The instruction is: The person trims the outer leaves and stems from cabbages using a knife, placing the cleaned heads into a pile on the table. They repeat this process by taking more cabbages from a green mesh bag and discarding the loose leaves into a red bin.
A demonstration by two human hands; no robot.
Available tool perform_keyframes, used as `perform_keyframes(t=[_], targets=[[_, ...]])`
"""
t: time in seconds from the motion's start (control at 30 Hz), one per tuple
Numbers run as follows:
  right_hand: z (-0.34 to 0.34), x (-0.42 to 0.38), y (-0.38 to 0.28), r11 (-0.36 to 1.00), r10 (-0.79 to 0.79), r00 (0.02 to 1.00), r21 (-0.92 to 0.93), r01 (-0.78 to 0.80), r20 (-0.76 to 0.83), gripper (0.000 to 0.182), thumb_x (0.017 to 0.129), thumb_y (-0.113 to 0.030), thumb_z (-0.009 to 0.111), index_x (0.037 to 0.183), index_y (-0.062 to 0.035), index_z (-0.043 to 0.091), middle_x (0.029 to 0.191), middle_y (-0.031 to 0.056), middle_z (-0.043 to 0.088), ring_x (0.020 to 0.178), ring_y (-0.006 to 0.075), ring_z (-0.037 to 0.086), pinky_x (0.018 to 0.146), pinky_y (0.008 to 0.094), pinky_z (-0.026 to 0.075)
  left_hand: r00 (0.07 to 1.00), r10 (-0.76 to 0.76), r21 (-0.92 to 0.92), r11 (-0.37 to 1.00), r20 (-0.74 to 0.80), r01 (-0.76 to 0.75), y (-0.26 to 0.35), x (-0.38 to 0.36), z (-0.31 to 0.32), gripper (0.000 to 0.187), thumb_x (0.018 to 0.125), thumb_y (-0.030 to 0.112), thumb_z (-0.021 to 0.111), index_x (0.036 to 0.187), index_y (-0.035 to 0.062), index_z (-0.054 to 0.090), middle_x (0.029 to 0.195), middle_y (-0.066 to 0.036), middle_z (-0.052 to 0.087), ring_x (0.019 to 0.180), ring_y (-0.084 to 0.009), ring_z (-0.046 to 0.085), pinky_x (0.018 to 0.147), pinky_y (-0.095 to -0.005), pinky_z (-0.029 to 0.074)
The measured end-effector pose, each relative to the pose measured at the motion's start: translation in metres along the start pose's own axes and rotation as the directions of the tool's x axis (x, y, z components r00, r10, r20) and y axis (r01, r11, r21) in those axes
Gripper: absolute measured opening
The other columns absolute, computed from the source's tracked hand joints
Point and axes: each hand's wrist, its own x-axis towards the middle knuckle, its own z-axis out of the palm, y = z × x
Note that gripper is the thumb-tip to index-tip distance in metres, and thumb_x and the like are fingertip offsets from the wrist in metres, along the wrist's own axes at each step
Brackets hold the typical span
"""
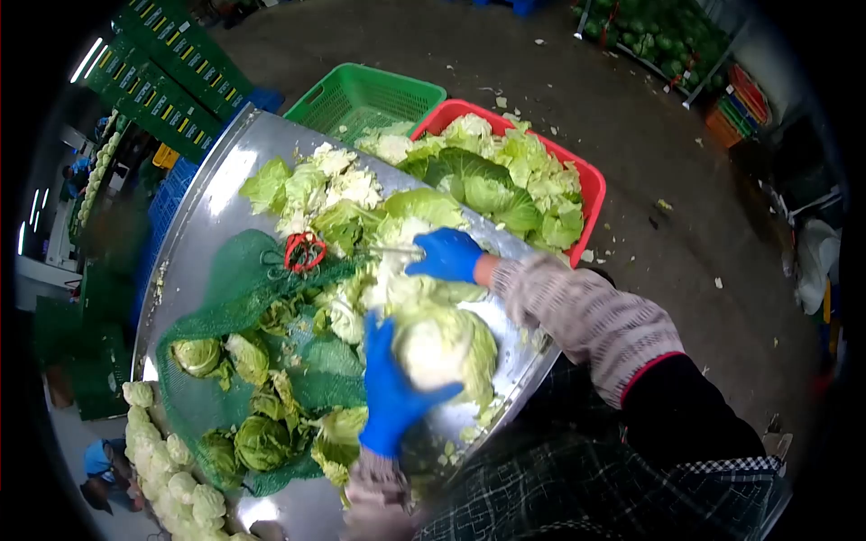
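Left hand point(390, 388) in a blue glove wrapped around a cabbage point(444, 347) near the table's point(212, 194) front edge, right hand point(446, 254) closed on a knife point(392, 250) just behind it, loose leaves point(325, 185) already cut off and piled behind, more cabbages waiting in the green net point(239, 288) beside.

Nothing can be read; the yellow labels on the green crates point(171, 77) are too blurred
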Motion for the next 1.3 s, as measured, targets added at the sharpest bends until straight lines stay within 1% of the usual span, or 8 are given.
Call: perform_keyframes(t=[0.1,0.57,0.77,0.8,0.9,1.07,1.17,1.3], targets=[[0.005,0.002,0.007,0.993,-0.063,0.96,-0.118,0.032,-0.272,0.044,0.083,-0.044,0.061,0.107,-0.0079,0.058,0.097,0.0217,0.063,0.089,0.0398,0.062,0.076,0.0475,0.049,0.926,0.08,0.415,0.878,0.368,-0.24,0.026,0.025,-0.013,0.112,0.051,0.059,0.082,0.136,0.0016,0.036,0.138,-0.025,0.038,0.124,-0.0406,0.04,0.102,-0.0468,0.035],[0.008,-0.192,-0.026,0.985,0.128,0.949,-0.073,-0.155,-0.287,0.062,0.091,-0.029,0.055,0.139,0.0019,0.03,0.114,0.025,0.055,0.068,0.0375,0.062,0.057,0.043,0.05,0.996,-0.086,0.535,0.842,0.004,0.07,0.051,0.029,0.043,0.11,0.049,0.059,0.082,0.125,-0.0083,0.04,0.119,-0.023,0.049,0.106,-0.0365,0.048,0.087,-0.0423,0.044],[0.017,-0.168,-0.011,0.971,0.145,0.939,-0.137,-0.195,-0.311,0.053,0.091,-0.034,0.054,0.131,-0.0013,0.045,0.106,0.0237,0.059,0.064,0.0346,0.063,0.053,0.0404,0.051,0.996,-0.071,0.554,0.828,-0.044,0.084,0.048,0.028,0.054,0.11,0.05,0.063,0.08,0.123,-0.0096,0.041,0.118,-0.024,0.049,0.104,-0.0378,0.049,0.087,-0.0441,0.044],[0.016,-0.16,-0.001,0.971,-0.079,0.91,-0.237,-0.021,-0.408,0.041,0.092,-0.026,0.052,0.129,-0.01,0.05,0.099,0.0208,0.061,0.057,0.0325,0.061,0.05,0.0399,0.05,0.996,-0.06,0.542,0.836,-0.06,0.083,0.047,0.024,0.056,0.11,0.05,0.064,0.079,0.123,-0.0098,0.041,0.118,-0.025,0.05,0.104,-0.0382,0.049,0.087,-0.0449,0.044],[-0.003,-0.136,0.029,0.961,0.176,0.982,-0.203,-0.187,-0.071,0.036,0.089,-0.015,0.049,0.125,-0.0166,0.053,0.089,0.0188,0.061,0.059,0.0299,0.061,0.05,0.0386,0.05,0.986,0.009,0.55,0.831,-0.166,0.085,0.048,0.007,0.063,0.109,0.051,0.063,0.08,0.123,-0.0101,0.042,0.116,-0.026,0.05,0.104,-0.0393,0.048,0.087,-0.0468,0.043],[-0.012,-0.098,0.01,0.985,0.165,0.956,0.096,-0.146,-0.244,0.034,0.082,-0.04,0.06,0.089,-0.0059,0.062,0.078,0.0192,0.064,0.074,0.0385,0.063,0.067,0.0458,0.05,0.902,0.104,0.499,0.857,-0.419,0.133,0.027,-0.015,0.073,0.102,0.053,0.057,0.083,0.12,-0.0094,0.043,0.118,-0.025,0.049,0.105,-0.0393,0.047,0.088,-0.0474,0.041],[-0.038,-0.086,-0.025,0.999,0.037,0.974,0.009,-0.036,-0.222,0.031,0.083,-0.037,0.06,0.088,-0.007,0.062,0.078,0.0189,0.064,0.075,0.0382,0.063,0.066,0.0462,0.05,0.94,-0.147,0.163,0.965,-0.307,0.204,0.025,-0.02,0.057,0.111,0.051,0.057,0.084,0.13,-0.0075,0.039,0.126,-0.029,0.043,0.116,-0.0428,0.044,0.097,-0.0486,0.038],[-0.043,-0.056,-0.02,0.998,-0.04,0.978,0.034,0.048,-0.207,0.03,0.085,-0.036,0.055,0.093,-0.0087,0.063,0.08,0.0191,0.065,0.077,0.0385,0.064,0.068,0.048,0.05,0.985,0.162,0.439,0.89,-0.058,-0.121,0.034,0.018,0.036,0.117,0.047,0.059,0.085,0.135,-0.0006,0.036,0.141,-0.03,0.03,0.121,-0.0441,0.043,0.101,-0.0474,0.039]])
